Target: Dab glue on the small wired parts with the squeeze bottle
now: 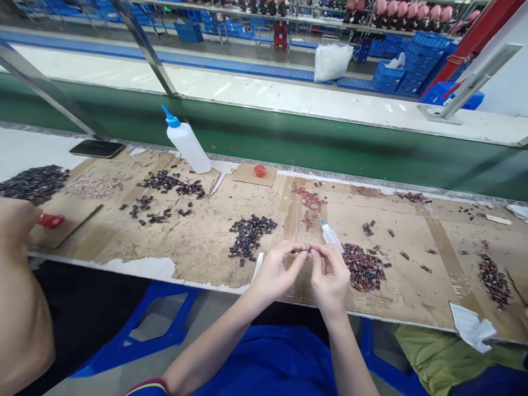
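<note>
Both hands raised just above the worktop (pixel 37 144), brought together at the fingertips. Left hand (pixel 277 269) pinches a small dark part (pixel 308 251) between thumb and forefinger; right hand (pixel 332 275) pinches it from the other side. Whether it is one piece or two joined: cannot tell, too small. Two-sided grip probably chosen for fine control; a whole-hand grasp would hide something this tiny.

Heap of black parts (pixel 249 236) lies near the left hand; heap of red-and-black parts (pixel 365 268) just beside the right. Held part sits between them, so each heap is likely within short reach and the kinds stay unmixed. Loose red pieces (pixel 309 201) lie farther off, beyond the fingertips.

Small blue-tipped bottle (pixel 331 236) close behind the right hand, presumably for easy pickup; its base is hidden. Large squeeze bottle (pixel 188 146) stands near the far edge, perhaps to spare the near area. Cardboard sheet (pixel 210 242) underneath appears to serve as surface protection. Red cap (pixel 259 171) rests on its own cardboard square (pixel 243 172), possibly to catch drips.
</note>
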Motion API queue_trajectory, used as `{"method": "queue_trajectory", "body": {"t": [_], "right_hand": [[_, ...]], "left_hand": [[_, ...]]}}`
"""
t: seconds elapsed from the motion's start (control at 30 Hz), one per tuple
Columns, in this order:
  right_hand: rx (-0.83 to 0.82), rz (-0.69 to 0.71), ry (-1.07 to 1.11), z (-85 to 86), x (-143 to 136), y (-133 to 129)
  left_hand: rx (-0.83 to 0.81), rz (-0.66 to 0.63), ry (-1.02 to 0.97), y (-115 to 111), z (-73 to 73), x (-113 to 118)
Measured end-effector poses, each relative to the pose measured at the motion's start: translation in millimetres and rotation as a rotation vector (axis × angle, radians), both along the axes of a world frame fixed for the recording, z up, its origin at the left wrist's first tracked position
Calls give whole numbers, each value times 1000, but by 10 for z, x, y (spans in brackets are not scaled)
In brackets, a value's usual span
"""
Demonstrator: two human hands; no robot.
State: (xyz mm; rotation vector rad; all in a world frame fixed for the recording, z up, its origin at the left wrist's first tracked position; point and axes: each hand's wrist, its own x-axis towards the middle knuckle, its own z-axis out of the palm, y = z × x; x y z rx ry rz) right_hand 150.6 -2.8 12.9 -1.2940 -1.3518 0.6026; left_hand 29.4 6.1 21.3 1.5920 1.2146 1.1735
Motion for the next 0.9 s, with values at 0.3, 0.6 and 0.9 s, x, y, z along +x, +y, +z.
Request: {"method": "queue_trajectory", "body": {"t": [0.3,0.6,0.9], "right_hand": [[91,-432,-364,-10,693,50],[-157,-309,-818,-321,543,265],[-259,-157,29,-173,511,197]], "left_hand": [[224,164,409,329,-324,-236],[292,315,713,624,-611,-462],[275,50,634,452,-589,-255]]}}
